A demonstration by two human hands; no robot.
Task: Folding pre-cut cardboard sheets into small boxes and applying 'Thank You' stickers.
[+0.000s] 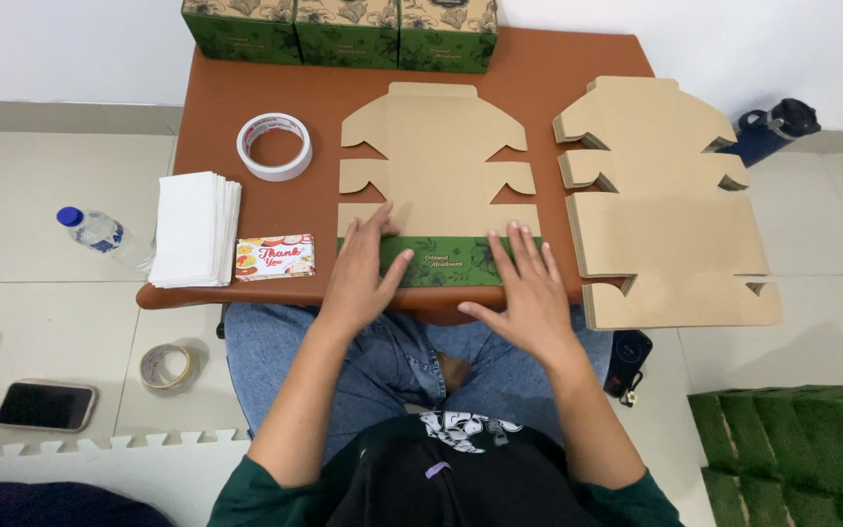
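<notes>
A flat, unfolded brown cardboard box blank (438, 181) with notched flaps lies in the middle of the low reddish-brown table (529, 68), and everything else sits around it. Its near strip, folded over to show a dark green floral printed face (446, 262), lies along the table's front edge. Both hands rest palm-down on that strip: the left hand (363, 268) at its left end, the right hand (529, 288) at its right end. The fingers of each hand are spread flat and pinch nothing, apparently to press the fold down evenly along its length.

Right of the blank, a stack of identical brown cardboard blanks (665, 210) overhangs the table's corner, within easy reach. Left of the blank lie a white roll of adhesive tape (274, 146), a stack of white paper sheets (192, 229) and a small colourful printed card (274, 257). Behind the blank, three assembled green floral boxes (343, 29) stand in a row against the wall. Further left, on the tiled floor, are a clear plastic bottle with a blue cap (100, 234), a second tape roll (166, 367) and a dark phone (46, 405).
</notes>
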